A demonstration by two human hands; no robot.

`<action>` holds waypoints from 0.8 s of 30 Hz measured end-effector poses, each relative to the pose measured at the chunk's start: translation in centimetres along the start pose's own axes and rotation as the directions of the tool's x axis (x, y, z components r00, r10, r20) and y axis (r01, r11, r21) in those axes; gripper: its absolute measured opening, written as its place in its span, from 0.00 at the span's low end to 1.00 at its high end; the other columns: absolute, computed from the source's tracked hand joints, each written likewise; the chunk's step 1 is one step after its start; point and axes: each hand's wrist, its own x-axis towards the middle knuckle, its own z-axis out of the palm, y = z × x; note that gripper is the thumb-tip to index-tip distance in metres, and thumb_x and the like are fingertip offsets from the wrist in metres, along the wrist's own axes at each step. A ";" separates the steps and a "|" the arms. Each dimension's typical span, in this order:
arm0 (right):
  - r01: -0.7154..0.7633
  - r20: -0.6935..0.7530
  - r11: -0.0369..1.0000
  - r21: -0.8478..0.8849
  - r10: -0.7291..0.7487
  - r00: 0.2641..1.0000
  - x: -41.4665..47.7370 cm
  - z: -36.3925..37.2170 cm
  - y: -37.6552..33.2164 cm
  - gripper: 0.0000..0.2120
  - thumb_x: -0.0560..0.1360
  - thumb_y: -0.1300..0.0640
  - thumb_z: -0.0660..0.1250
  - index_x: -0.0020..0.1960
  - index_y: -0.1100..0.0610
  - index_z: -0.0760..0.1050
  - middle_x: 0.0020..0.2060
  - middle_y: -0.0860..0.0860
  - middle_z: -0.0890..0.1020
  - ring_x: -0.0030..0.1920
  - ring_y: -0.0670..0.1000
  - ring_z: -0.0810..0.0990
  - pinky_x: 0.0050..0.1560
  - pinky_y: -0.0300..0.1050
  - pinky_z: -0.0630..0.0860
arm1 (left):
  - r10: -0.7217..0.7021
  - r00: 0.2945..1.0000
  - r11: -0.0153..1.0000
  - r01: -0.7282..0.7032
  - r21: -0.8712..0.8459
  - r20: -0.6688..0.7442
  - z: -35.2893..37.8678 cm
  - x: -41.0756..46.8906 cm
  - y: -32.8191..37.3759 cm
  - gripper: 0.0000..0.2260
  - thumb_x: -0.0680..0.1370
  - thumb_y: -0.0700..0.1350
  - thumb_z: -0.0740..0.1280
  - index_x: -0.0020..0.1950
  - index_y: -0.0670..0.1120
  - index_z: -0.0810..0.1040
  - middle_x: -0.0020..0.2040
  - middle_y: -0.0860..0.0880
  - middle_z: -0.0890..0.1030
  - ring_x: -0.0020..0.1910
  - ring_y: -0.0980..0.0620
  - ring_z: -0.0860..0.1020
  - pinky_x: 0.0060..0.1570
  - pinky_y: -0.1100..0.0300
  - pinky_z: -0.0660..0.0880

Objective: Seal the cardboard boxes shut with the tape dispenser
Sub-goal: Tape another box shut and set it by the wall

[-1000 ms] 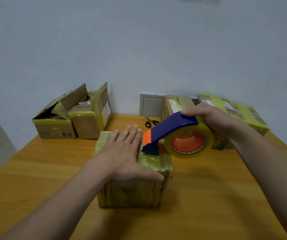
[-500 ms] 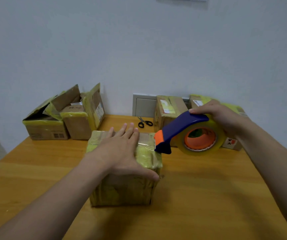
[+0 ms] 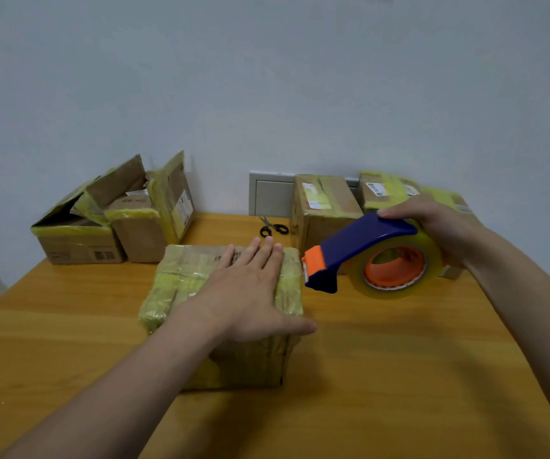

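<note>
While left hand (image 3: 250, 293) lies flat, covering the box (image 3: 181, 283) top, right hand (image 3: 432, 223) clasps the tape dispenser (image 3: 360, 241).

Yellow-taped cardboard box (image 3: 200, 283) sits closed on the table — blue-orange tape dispenser (image 3: 366, 256) just right.

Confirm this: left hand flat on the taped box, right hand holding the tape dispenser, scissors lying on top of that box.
Wrong on the scissors: the head view shows them on the table behind the taped box, not on it. The rest is right.
</note>
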 end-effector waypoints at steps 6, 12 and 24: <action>0.019 -0.035 0.974 -0.225 -0.028 0.999 -0.4 1.1 -2.1 0.30 0.69 0.38 0.71 0.43 0.69 0.81 0.40 0.64 0.83 0.43 0.64 0.79 0.58 0.61 0.74 | 0.001 1.000 1.000 -0.001 -0.013 -0.024 -0.6 0.0 0.7 0.61 0.65 0.85 0.57 0.83 0.54 0.32 0.85 0.50 0.35 0.83 0.48 0.36 0.81 0.38 0.39; 0.124 0.015 0.865 -0.486 -0.133 0.991 -0.2 3.4 -7.2 0.33 0.65 0.36 0.72 0.39 0.70 0.77 0.30 0.59 0.72 0.33 0.56 0.69 0.39 0.56 0.67 | -0.010 0.999 0.999 0.008 -0.044 -0.035 -0.4 -0.1 0.8 0.61 0.65 0.84 0.60 0.81 0.56 0.28 0.84 0.50 0.33 0.83 0.48 0.33 0.81 0.38 0.38; -0.054 -0.175 0.808 -0.586 -0.061 0.983 -0.3 6.0 -2.4 0.26 0.74 0.41 0.74 0.28 0.57 0.70 0.17 0.45 0.64 0.24 0.51 0.63 0.30 0.46 0.63 | 0.094 0.976 0.995 -0.101 -0.027 -0.197 0.1 -0.8 0.9 0.51 0.71 0.81 0.56 0.85 0.58 0.41 0.85 0.53 0.37 0.83 0.53 0.38 0.82 0.41 0.41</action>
